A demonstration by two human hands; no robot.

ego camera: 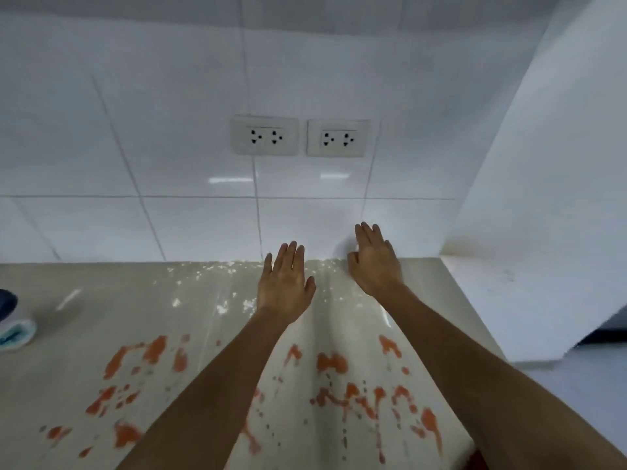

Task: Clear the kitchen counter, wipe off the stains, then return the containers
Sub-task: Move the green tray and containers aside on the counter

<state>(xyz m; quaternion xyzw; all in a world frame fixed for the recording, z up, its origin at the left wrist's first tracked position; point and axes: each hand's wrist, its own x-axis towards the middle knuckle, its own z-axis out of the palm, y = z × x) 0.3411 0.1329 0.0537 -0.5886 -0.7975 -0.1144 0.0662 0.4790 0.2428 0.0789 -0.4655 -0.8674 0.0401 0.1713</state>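
Observation:
The beige kitchen counter [84, 334] carries orange-red stains [332, 362] across its near half and white powdery specks [220, 307] near the back wall. My left hand [283, 283] hovers flat over the back of the counter, fingers apart, holding nothing. My right hand [373, 262] is stretched out beside it toward the wall, also open and empty. At the far left edge a dark blue object [6, 303] and a white and light blue cloth-like thing [17, 332] are partly cut off by the frame.
A white tiled wall [169, 164] rises behind the counter with two double sockets [300, 137]. A white side wall [543, 198] closes the right end. The counter's front edge runs off at the lower right, with floor [576, 385] beyond.

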